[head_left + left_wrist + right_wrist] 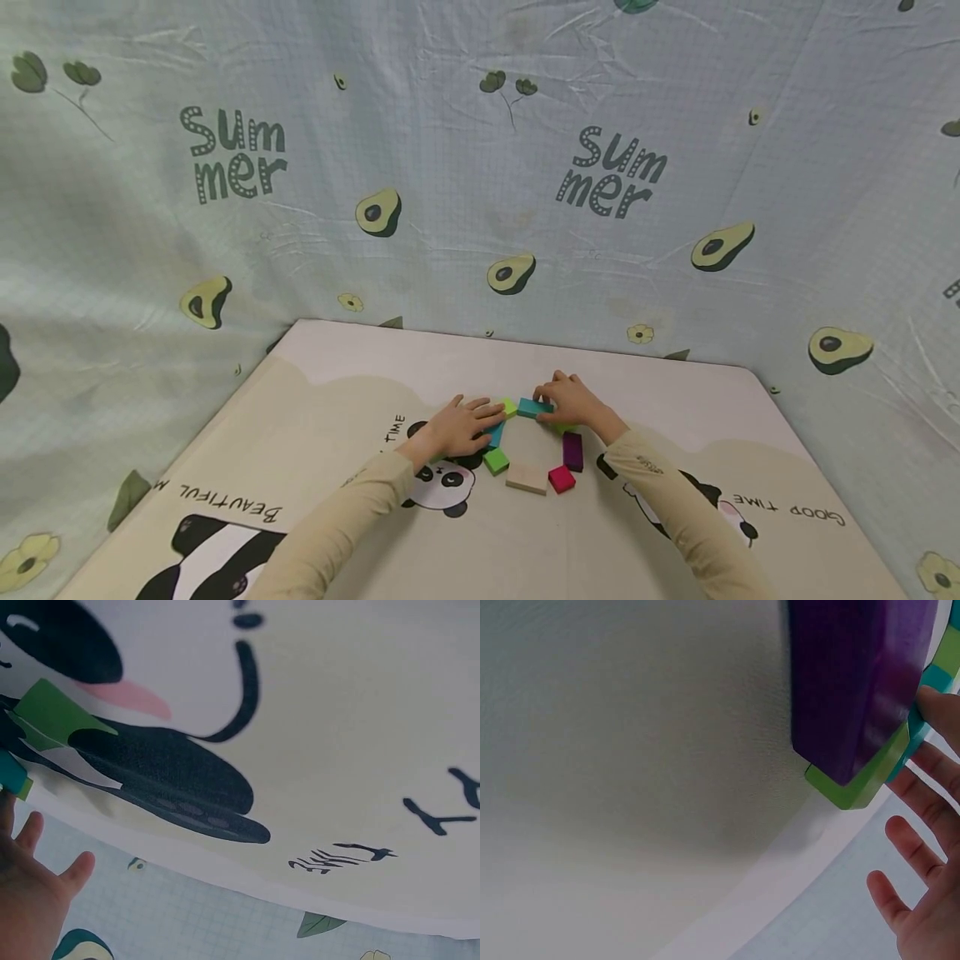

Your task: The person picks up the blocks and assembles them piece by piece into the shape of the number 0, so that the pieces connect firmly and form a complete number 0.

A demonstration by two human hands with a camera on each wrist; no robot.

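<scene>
Small coloured wooden blocks form a ring on the table. My right hand (573, 402) pinches a teal block (531, 407) at the ring's far side, thumb on the near face and a finger behind. In the right wrist view its other fingers spread apart beside the lime-green block (855, 787). My left hand (456, 429) lies at the ring's left with fingers extended, the fingertips touching a blue block (495, 435) beside a yellow-green block (509, 407). Part of the blue block is hidden under the fingers. In the left wrist view, the left hand (30, 892) shows only partly, at the lower left.
A green block (496, 461), a plain wooden block (527, 478), a red block (561, 478) and a purple block (572, 451) make up the near and right sides of the ring. The panda-printed table (465, 550) meets a hanging avocado-print cloth (435, 275) behind.
</scene>
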